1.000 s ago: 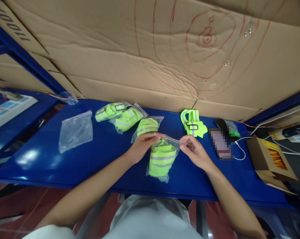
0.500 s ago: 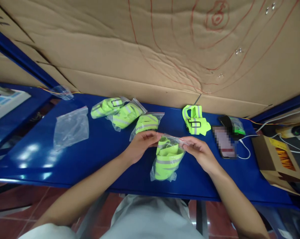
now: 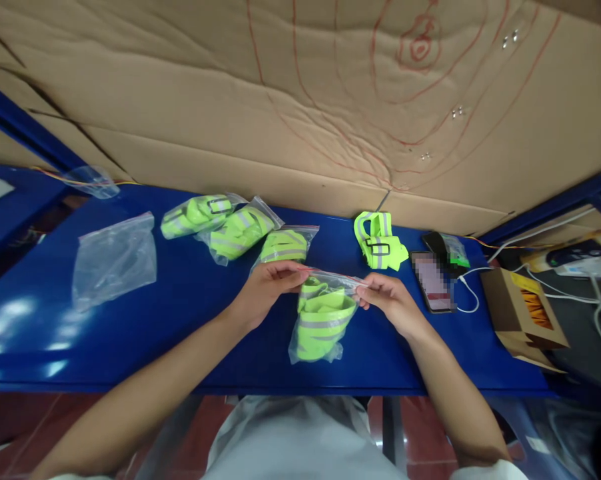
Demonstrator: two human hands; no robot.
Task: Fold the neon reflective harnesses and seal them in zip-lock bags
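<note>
A clear zip bag [image 3: 322, 327] holds a folded neon-yellow reflective strap with grey stripes, its red-lined top edge facing away from me. My left hand [image 3: 273, 287] pinches that edge at its left end. At the right end, my right hand [image 3: 388, 298] grips the same edge between thumb and fingers. Just beyond my left hand lies another bagged strap [image 3: 284, 246]. Two more bagged straps, one nearer [image 3: 241, 231] and one farther left [image 3: 196, 215], overlap beside it. An unbagged strap with a black buckle [image 3: 380, 241] rests behind my right hand.
A flat clear zip bag [image 3: 115, 260] lies on the blue table [image 3: 190, 333] at left, with a clear plastic cup [image 3: 93, 181] behind it. At right are a phone [image 3: 433, 283] with a white cable and an open cardboard box [image 3: 523, 317]. A cardboard wall [image 3: 205, 100] rises behind.
The view has shifted, so the table's things sit farther left. My right thumb and fingers have slid slightly inward along the bag's top edge; my left hand keeps its hold.
</note>
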